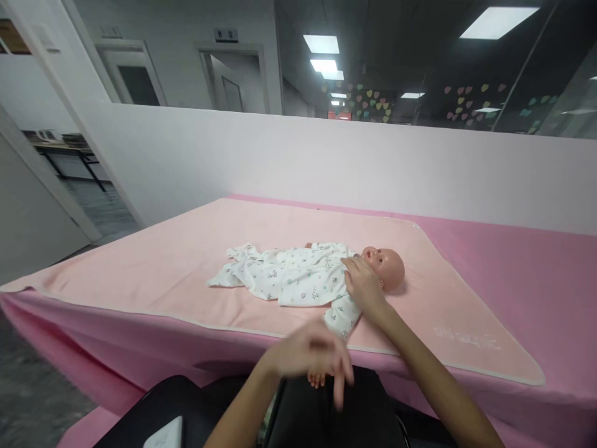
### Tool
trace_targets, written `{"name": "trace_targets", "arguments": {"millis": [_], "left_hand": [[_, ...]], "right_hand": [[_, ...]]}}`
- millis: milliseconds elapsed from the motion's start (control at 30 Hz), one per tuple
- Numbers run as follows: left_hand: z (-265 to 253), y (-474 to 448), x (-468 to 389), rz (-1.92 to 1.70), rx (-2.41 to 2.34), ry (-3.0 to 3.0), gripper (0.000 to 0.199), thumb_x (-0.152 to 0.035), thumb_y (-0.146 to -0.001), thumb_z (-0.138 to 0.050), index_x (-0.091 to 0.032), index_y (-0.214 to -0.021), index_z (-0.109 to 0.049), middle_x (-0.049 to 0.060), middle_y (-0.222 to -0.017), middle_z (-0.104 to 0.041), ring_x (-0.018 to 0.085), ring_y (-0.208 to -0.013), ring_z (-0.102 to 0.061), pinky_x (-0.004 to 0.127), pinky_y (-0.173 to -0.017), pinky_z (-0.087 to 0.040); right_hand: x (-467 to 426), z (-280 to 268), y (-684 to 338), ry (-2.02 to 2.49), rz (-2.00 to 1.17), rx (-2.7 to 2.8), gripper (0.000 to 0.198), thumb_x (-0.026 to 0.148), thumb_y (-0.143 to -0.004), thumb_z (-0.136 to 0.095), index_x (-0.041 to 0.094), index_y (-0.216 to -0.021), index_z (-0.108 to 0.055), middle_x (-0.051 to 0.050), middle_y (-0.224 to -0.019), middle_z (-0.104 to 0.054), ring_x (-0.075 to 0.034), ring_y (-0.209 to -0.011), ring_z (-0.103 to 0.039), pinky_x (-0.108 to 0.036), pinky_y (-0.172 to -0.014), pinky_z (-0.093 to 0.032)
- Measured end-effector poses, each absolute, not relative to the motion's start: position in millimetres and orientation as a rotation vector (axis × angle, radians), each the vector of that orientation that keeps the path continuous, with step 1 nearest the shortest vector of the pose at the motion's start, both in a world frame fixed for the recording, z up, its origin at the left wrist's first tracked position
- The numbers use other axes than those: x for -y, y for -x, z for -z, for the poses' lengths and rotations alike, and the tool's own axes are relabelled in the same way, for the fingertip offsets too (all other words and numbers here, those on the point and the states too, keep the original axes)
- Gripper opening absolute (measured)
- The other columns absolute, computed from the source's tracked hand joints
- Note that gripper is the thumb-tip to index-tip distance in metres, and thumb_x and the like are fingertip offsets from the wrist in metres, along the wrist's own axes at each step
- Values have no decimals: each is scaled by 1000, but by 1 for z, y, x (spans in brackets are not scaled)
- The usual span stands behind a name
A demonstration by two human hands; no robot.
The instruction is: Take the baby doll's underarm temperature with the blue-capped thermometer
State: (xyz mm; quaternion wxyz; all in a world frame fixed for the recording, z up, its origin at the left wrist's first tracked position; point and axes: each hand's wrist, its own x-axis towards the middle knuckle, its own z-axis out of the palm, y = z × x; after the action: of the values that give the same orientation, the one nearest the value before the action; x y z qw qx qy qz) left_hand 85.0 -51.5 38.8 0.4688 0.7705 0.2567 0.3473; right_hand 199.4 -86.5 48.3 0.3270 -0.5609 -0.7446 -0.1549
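A baby doll [390,269] lies on its back on a pale pink blanket [177,267], its head to the right. It wears a white printed baby outfit [298,274] whose loose leg ends lie to the left. My right hand [364,287] rests on the doll's upper chest and near shoulder, below the chin, with fingers stretched out. My left hand [310,351], blurred by motion, is at the front edge over the doll's near arm, its fingers apart and pointing down. The doll's small hand [317,378] shows beneath it; whether they touch is hidden.
Darker pink cloth [536,274] covers the table under the blanket and hangs over the front. A white wall [298,155] with a window stands behind. A black seat or lap [336,410] is below me, and a white flat object [164,434] lies at lower left.
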Motion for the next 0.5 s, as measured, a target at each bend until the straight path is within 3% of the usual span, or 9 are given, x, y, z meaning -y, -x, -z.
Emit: {"name": "trace_targets", "arguments": {"millis": [100,200,500], "left_hand": [[-55,-88,28,-989,-667,-1895,40,-40,-88,-31,-17,-79,-62,6,-83,-64,17,-79,-56,31,-73,-42],[-62,-103,-2,-1249,-970,-1962,33,-37,-82,-39,-16,-70,-60,3,-67,-61,14,-65,-54,26,-63,-39],[-40,-108,-13,-1175,-1051,-2254,35,-33,-84,-34,-17,-59,-54,1,-57,-57,12,-55,-48,24,-54,-31]], "right_hand": [[48,-43,-191,1530,231,1822,32,4,-75,-36,12,-99,-55,-9,-92,-60,-19,-82,-52,-32,-75,-43],[31,-28,-187,1552,164,1638,27,6,-75,-36,12,-95,-54,-10,-88,-60,-19,-82,-52,-32,-75,-43],[34,-7,-187,1228,305,1372,28,10,-81,-31,17,-102,-49,-11,-101,-56,-19,-97,-51,-36,-86,-44]]}}
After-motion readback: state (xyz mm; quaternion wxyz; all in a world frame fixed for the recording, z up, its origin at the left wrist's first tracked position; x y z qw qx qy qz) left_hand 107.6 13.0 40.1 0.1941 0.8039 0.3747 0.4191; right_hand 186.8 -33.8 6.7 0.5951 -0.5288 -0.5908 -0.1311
